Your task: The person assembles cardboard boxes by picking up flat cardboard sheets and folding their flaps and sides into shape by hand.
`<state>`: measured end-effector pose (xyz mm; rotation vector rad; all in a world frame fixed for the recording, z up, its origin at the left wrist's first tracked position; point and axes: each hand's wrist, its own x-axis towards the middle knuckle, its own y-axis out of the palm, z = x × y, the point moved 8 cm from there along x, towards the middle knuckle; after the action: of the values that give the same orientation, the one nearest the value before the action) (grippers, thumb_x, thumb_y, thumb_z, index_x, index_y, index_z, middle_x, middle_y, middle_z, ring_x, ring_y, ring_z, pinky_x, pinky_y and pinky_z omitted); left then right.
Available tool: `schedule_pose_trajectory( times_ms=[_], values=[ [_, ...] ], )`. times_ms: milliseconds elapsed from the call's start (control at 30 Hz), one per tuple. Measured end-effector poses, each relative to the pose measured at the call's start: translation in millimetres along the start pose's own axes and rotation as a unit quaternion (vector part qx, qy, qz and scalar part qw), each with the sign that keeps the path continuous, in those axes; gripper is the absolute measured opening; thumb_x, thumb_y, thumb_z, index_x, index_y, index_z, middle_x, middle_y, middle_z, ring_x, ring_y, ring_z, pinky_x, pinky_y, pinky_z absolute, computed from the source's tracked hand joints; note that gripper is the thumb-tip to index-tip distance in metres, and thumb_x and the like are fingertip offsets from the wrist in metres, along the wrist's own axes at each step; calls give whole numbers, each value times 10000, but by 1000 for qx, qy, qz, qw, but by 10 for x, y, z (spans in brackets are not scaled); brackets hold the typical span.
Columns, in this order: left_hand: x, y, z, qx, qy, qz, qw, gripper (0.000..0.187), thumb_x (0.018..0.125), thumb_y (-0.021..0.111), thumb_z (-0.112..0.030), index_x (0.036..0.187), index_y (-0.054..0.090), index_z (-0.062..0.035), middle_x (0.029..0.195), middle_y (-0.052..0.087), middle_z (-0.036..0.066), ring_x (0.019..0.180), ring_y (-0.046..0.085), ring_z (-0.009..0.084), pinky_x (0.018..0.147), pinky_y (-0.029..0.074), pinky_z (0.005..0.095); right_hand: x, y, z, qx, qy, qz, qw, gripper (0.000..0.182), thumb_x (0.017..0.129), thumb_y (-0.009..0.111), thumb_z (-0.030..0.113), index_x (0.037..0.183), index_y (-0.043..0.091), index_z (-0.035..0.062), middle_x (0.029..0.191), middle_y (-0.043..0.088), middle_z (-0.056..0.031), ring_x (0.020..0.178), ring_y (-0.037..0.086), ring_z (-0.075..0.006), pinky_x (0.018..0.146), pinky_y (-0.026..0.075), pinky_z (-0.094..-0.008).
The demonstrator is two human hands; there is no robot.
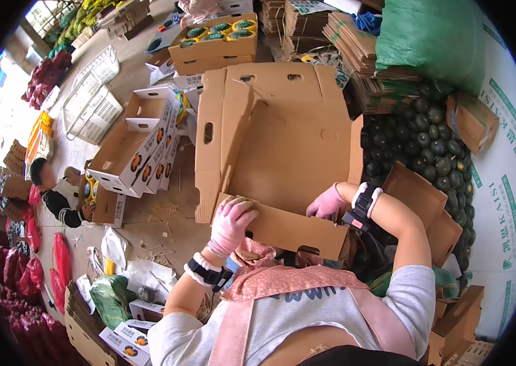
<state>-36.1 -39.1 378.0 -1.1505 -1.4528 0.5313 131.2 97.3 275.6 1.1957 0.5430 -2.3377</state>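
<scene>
A brown cardboard box (288,152), partly folded up, lies open in front of me, with hand holes in its flaps. My left hand (233,224), in a pink glove, is closed over the near left corner, its fingers wrapped round the top edge of the near wall (294,233). Also in a pink glove, my right hand (328,202) reaches inside the box and grips the near wall toward its right end; its fingertips are partly hidden. The left side panel (240,140) leans inward at a slant. Both wrists carry black strapped devices.
Dark green squashes (422,140) are heaped on the right, beside flattened cardboard stacks (355,49) and a green sack (429,43). A filled box (212,39) stands ahead. White printed boxes (136,146), white crates (93,110) and another person (66,195) are on the left.
</scene>
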Motion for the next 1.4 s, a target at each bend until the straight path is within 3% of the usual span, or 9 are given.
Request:
schedule_pose_trajectory(
  times_ms=[100,200,367,500,667,900,1033,1233,1400],
  values=[
    [178,-123,-109,-39,3,62,997,508,680,677,-364,1105,578,-104,1147,522,97,1092,480,305,961,357,460,-253,-784,-187,174,-115,-346,915,462,908,482,278,1306,355,79,966,618,-152,833,621,-266,657,520,-376],
    [161,-17,-189,16,6,168,986,745,623,710,-431,1251,474,-108,1244,446,120,1165,415,312,980,324,490,-1773,-1072,-47,-105,-22,-863,494,395,879,546,255,1182,452,20,1080,543,-221,959,525,-404,807,454,-435],
    [102,282,-133,130,53,258,956,852,610,721,-375,1337,371,-102,1238,423,112,1160,398,300,994,305,495,-998,305,949,-308,-60,-525,791,786,701,656,528,1255,436,16,1160,487,-199,1133,424,-334,956,358,-473],
    [-203,756,-35,36,-7,519,854,556,662,688,-318,1162,554,-115,1202,477,118,1065,493,299,851,448,445,-184,871,512,-175,111,-370,905,574,746,633,323,1211,450,42,1152,512,-169,1078,508,-331,837,461,-467],
    [-345,856,-408,-108,110,577,802,404,728,645,-336,1045,592,-91,979,624,150,901,610,322,795,485,417,-144,935,497,-87,-79,-231,966,350,719,574,155,1058,600,72,976,605,-211,928,584,-366,805,487,-414],
    [224,-17,428,-564,-163,294,754,429,801,628,-174,1204,534,-61,1025,613,145,958,602,220,800,496,331,-140,1043,281,-90,-76,-293,949,449,736,616,384,1103,605,126,987,599,-175,920,591,-353,794,480,-419],
    [165,-1300,2020,-136,-260,-88,952,340,800,627,-138,1125,573,-53,1073,594,131,934,606,244,800,499,330,-45,1199,172,-139,102,-241,955,337,828,516,350,1133,584,222,944,587,-136,933,581,-324,774,492,-410],
    [-1398,-1487,3647,304,-712,163,612,598,745,639,-369,1305,449,-281,1442,246,113,1347,194,321,1047,184,569,48,1441,-118,-208,56,-318,923,329,814,527,340,1127,603,272,891,569,-118,888,560,-310,757,492,-390],
    [-1601,-1222,4065,349,-616,196,678,399,741,610,-348,1127,619,-250,1399,289,88,1328,209,284,1059,142,571,88,1474,-95,-184,43,-339,922,333,800,549,346,1111,625,257,872,562,-125,884,545,-308,784,476,-386]
  ],
)
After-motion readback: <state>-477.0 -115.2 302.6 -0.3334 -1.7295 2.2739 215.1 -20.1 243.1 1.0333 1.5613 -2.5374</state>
